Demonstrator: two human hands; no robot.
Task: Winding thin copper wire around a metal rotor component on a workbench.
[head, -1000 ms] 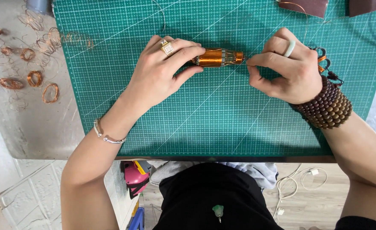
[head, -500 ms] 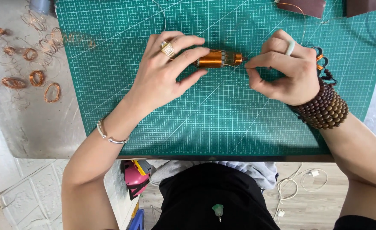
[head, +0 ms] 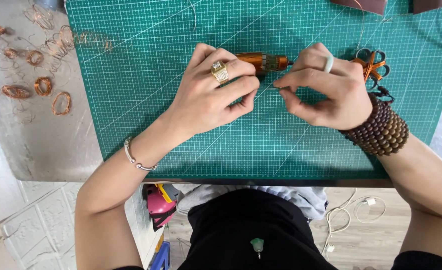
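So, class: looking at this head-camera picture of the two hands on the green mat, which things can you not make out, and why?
- Copper tool, head view: its rear end is hidden under the left hand.
- Right hand: whatever its fingertips pinch is too thin to see.
- Two dark objects at the top: cut off by the picture's edge.
- Wire coils at left: too small for detail.

You had one camera only, worn on your head, and it looked almost straight down from close above onto the green mat (head: 301, 145). The mat's near edge ran across the lower middle of the view, and its left edge stood at upper left. Your left hand (head: 208, 100) and right hand (head: 326, 90) sat high in the view, your lap below.
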